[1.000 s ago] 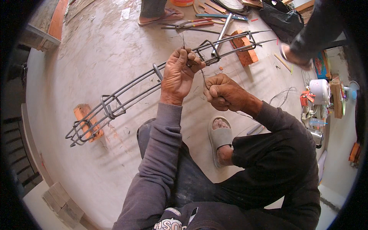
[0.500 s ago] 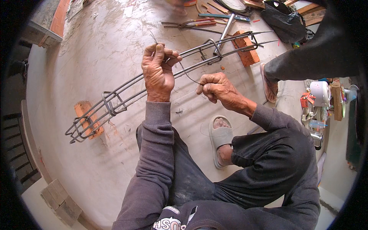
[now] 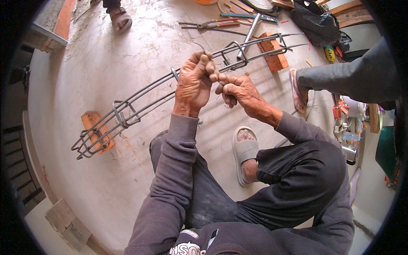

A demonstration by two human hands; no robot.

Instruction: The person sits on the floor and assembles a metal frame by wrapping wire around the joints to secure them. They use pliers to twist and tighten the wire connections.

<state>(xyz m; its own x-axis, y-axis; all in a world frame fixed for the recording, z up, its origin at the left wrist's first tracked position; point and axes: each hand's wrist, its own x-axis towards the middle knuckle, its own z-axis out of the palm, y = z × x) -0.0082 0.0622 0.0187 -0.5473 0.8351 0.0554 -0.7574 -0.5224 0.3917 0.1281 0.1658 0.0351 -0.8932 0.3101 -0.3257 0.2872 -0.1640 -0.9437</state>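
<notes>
My left hand [image 3: 196, 80] is closed, thumb against fingers, on a thin dark wire [image 3: 199, 45] whose end sticks up above the fingertips. Close beside it, my right hand [image 3: 243, 92] is closed too, its fingertips nearly meeting the left ones and pinching the same wire. Between the hands the fingers hide most of the wire. Behind and below them lies a long steel rebar cage [image 3: 123, 120], rods held together by bent stirrups. It slants from lower left to upper right, resting on an orange brick [image 3: 89, 119] and a second orange brick [image 3: 278, 63].
A metal tube [image 3: 250, 35] leans across the cage's right part. Red-handled cutters [image 3: 219, 23] and a black plastic bag [image 3: 313, 23] lie beyond. Another person's leg [image 3: 335, 83] stands at right, and a sandalled foot [image 3: 121, 22] is at upper left. My sandalled foot [image 3: 247, 151] is below.
My left hand has moved right and slightly down, bringing both hands together; the wire span between them no longer shows. A person's foot has appeared at upper left. The leg at right has shifted.
</notes>
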